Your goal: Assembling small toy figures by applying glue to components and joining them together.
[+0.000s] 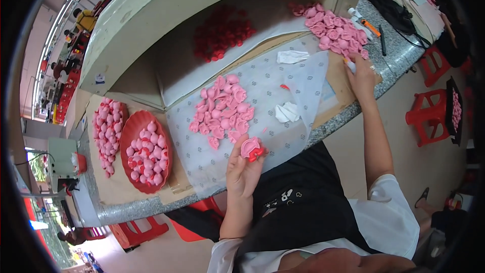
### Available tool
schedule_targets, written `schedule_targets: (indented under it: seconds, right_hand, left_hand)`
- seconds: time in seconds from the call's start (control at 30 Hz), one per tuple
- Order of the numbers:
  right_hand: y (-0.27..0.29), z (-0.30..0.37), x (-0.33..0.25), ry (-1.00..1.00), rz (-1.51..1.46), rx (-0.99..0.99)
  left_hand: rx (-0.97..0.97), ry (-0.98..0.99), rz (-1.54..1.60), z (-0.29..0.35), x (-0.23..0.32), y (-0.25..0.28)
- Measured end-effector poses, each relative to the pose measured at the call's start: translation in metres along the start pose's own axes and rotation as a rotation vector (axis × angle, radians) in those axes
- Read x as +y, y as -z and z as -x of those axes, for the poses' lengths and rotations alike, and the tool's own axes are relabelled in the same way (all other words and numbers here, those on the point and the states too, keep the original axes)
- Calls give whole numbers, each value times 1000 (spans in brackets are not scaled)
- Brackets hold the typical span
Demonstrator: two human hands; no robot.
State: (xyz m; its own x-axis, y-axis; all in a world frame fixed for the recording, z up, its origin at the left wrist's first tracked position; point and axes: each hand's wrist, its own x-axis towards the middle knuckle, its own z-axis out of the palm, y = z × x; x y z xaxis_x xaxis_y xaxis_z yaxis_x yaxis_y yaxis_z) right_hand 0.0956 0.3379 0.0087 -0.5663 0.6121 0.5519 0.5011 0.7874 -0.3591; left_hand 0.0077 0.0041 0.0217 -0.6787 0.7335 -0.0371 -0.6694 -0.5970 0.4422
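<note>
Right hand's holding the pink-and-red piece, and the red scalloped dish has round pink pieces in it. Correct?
Wrong hand: the head view shows the left hand holding the pink-and-red piece. The red scalloped dish does contain round pink pieces.

Piece (251, 147) in left hand (242, 174): pink over bright red. Desk (331, 125): speckled grey, brown cardboard (345, 80) on top. Sheet (194, 161) at near edge: whitish, small dark repeating motif. Pile (222, 110) on it: all pink. Pile toward right end (336, 31): pink too. Left end: orange-red tray (133, 124), pieces in it (147, 154) pink with red. Right hand (362, 78)'s tube (351, 66): white, yellow-orange tip.
</note>
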Motion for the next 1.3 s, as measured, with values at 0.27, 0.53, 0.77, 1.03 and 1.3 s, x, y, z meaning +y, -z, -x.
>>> schedule_targets:
  seconds: [0.27, 0.53, 0.77, 1.03, 1.3]
  right_hand:
    - [26, 5, -4, -127, -378, -326]
    - [53, 34, -73, -59, -771, -338]
    - [43, 59, -164, 307, -1076, -617]
    - [40, 64, -175, 331, -1028, -665]
    - [42, 59, -181, 238, -1012, -725]
  left_hand:
    - [-25, 52, 105, -2, -3, 7]
    - [-64, 207, 42, -13, -9, 1]
    - [-33, 226, 22, -9, -6, 1]
    - [-134, 270, -29, -5, 3, 3]
    - [-170, 211, -223, -10, 12, 6]
